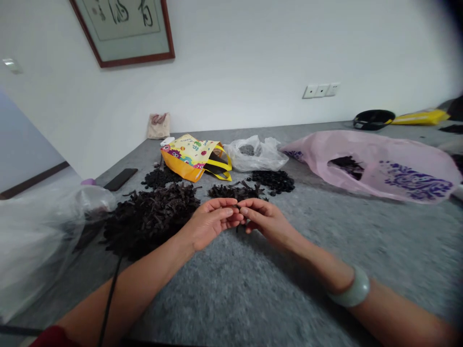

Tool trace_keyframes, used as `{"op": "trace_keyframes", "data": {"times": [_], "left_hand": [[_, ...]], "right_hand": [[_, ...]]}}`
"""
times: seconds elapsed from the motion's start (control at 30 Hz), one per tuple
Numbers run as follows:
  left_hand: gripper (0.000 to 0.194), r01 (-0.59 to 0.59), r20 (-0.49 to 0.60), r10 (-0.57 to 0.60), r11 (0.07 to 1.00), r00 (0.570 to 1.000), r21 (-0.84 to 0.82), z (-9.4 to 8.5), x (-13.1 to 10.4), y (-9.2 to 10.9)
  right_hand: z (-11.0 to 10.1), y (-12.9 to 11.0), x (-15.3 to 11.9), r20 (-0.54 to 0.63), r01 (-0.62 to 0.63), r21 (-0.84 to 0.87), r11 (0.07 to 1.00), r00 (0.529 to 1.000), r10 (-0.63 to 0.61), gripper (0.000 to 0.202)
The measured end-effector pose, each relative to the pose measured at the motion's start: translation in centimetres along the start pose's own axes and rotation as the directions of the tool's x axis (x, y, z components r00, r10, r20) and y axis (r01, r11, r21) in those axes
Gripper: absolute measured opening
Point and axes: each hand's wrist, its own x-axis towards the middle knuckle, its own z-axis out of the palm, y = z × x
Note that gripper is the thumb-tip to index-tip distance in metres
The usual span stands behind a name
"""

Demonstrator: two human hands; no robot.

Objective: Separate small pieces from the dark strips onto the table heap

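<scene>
My left hand [211, 221] and my right hand [267, 219] meet above the grey cloth surface [224, 289]. Both are closed in a pinch, fingertips almost touching, around a small dark piece [238, 207]; most of it is hidden by the fingers. Just behind them lies a low heap of short dark strips [231, 192]. A much larger heap of dark strips [155, 214] spreads beside my left forearm. Beyond my right hand sits a pile of small black round pieces [275, 181].
Further back are another pile of small black pieces [159, 177], a yellow patterned bag [191, 154], a white plastic bag [253, 161] and a pink bag [318, 149] with dark strips inside. Clear plastic [39, 236] bulges at left, near a dark flat object [121, 179]. A black bowl [374, 119] stands back right.
</scene>
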Motion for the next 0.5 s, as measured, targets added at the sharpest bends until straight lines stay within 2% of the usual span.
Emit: {"op": "trace_keyframes", "data": {"times": [0.1, 0.33, 0.43, 0.5], "left_hand": [[0.029, -0.004, -0.022, 0.003, 1.0, 1.0, -0.02, -0.1, 0.3, -0.6], [0.027, -0.1, -0.096, 0.098, 0.995, 0.99, -0.012, -0.4, 1.3, -1.6], [0.027, -0.094, -0.096, 0.096, 0.995, 0.991, 0.024, -0.3, 1.4, -1.7], [0.026, -0.074, -0.121, 0.08, 0.996, 0.989, 0.057, -0.4, 1.5, -1.8]], "right_hand": [[0.3, 0.2, 0.1, 0.013, -0.089, 0.141, 0.986, 0.996, 0.088, 0.029], [0.4, 0.9, 0.1, 0.067, -0.185, 0.274, 0.944, 0.983, 0.174, 0.027], [0.6, 1.0, 0.1, 0.057, -0.203, 0.276, 0.94, 0.979, 0.195, 0.03], [0.7, 0.9, 0.0, 0.034, -0.2, 0.182, 0.963, 0.98, 0.197, 0.032]]}}
